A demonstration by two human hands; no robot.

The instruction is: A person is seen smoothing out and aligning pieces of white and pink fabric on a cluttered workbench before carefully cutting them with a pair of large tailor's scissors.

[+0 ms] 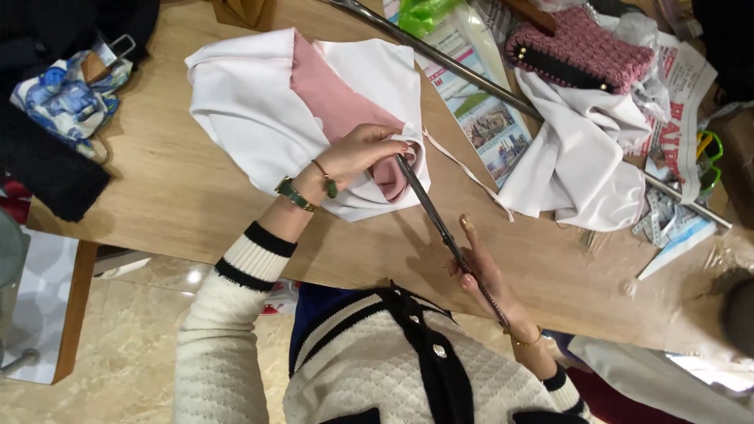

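The right hand (483, 271) grips the scissors (440, 224), fingers closed round the handles. Beyond it, the blades meet the white and pink fabric (314, 118) on the wooden table (181, 196), where the left hand (357, 153) pinches the cloth's edge.

- The scissors (440, 224) run under the right hand (483, 271); their handles are hidden in its grip.
- The left hand (357, 157) covers the cloth beneath it; its fingertips are lost in folds of the white and pink fabric (314, 110).
- At 12 o'clock, the metal rod (471, 74) is cut off by the top edge.
- At 3 o'clock, a blurred dark shape (738, 314) cannot be made out.
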